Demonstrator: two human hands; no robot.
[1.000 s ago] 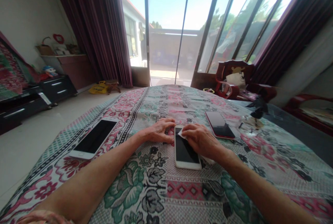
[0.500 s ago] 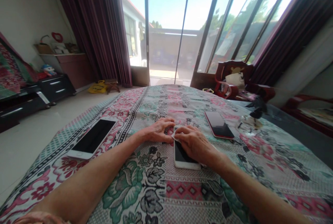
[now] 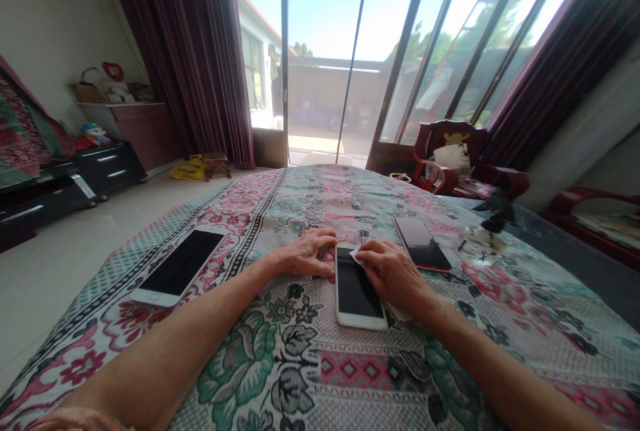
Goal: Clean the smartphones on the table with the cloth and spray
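Observation:
A white phone (image 3: 356,287) lies screen up on the flowered cloth (image 3: 280,364) in front of me. My left hand (image 3: 306,253) rests curled against the phone's upper left edge, fingertips on the cloth. My right hand (image 3: 390,272) presses a small white wipe (image 3: 356,257) onto the upper right part of the screen, fingers pinched on it. A larger white phone (image 3: 180,265) lies to the left. A red-edged phone (image 3: 421,242) lies to the right, just beyond my right hand.
A small crumpled clear wrapper (image 3: 477,242) sits right of the red phone. Dark red wooden chairs (image 3: 450,157) stand at the right. A low black cabinet (image 3: 65,181) lines the left wall. Glass doors and dark curtains lie ahead.
My right hand slid the wipe from the screen's upper left corner back toward the upper right. The left hand stayed put. The camera tilted up slightly.

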